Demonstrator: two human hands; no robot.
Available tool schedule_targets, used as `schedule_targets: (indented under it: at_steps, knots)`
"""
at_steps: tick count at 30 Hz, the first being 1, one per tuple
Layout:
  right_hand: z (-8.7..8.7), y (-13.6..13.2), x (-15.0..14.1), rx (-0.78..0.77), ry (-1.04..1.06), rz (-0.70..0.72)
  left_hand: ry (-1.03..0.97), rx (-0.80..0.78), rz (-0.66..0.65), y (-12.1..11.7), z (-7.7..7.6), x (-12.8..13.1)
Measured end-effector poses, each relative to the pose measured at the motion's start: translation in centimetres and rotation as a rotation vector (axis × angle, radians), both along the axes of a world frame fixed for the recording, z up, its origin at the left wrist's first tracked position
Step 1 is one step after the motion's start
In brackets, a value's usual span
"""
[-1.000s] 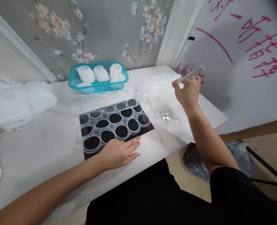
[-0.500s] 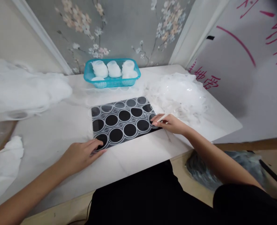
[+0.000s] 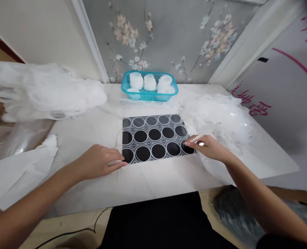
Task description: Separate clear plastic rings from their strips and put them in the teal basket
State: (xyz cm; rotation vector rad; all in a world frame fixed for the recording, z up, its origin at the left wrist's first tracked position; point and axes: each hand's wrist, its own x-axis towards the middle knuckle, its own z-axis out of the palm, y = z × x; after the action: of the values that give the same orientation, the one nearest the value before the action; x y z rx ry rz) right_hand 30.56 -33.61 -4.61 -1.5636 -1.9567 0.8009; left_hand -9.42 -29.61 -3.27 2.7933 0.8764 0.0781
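Observation:
A black board [image 3: 143, 152] lies on the white table, covered by a translucent sheet [image 3: 147, 143] patterned with rows of pale rings. My left hand [image 3: 101, 162] is at the board's near left corner, thumb and fingers closed on the sheet's edge. At the near right end, my right hand [image 3: 207, 147] grips a slim white stick-like tool [image 3: 198, 137], pen fashion. Its fingertips touch the sheet by the last ring; the tool's working end is hidden by the fingers.
Behind the board stands a blue basket [image 3: 149, 97] with stacks of white round pieces. Crumpled translucent scraps [image 3: 220, 114] heap up at the right. A pile of white ringed sheets [image 3: 57, 93] and a plastic bag [image 3: 20, 138] are at the left. A wall rises behind the table [image 3: 143, 186].
The view has swung left, so everything sits further right in the picture. The ringed sheet looks straighter on the board. Both hands stay at its near corners, the right still holding the white tool.

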Motion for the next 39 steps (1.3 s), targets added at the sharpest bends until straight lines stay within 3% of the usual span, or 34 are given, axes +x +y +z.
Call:
schedule_targets:
  at_steps: [3, 6, 10, 13, 19, 28, 39]
  knots:
    - [-0.1, 2.1, -3.1, 0.043, 0.082, 0.006, -0.073, 0.142, 0.097, 0.3, -0.6, 0.5]
    - [-0.8, 4.3, -8.4, 0.090, 0.196, 0.058, -0.033, 0.231, 0.167, -0.1, -1.8, 1.3]
    - [-2.3, 6.3, -15.5, 0.083, 0.256, 0.192, 0.055, 0.280, 0.160, -1.4, -3.5, 1.6]
    - [-3.4, 6.7, -18.3, 0.084, 0.260, 0.224, 0.095, 0.323, 0.126, -2.1, -4.2, 1.4]
    - [-4.1, 6.5, -19.0, 0.084, 0.248, 0.234, 0.085, 0.234, 0.135, -2.2, -4.3, 1.2]
    - [-4.5, 6.1, -19.1, 0.092, 0.266, 0.244, 0.012, -0.112, 0.195, -0.9, -3.6, 0.6]
    - [-4.7, 6.1, -19.0, 0.110, 0.251, 0.229, -0.010, -0.104, 0.198, -0.8, -3.6, 0.5]
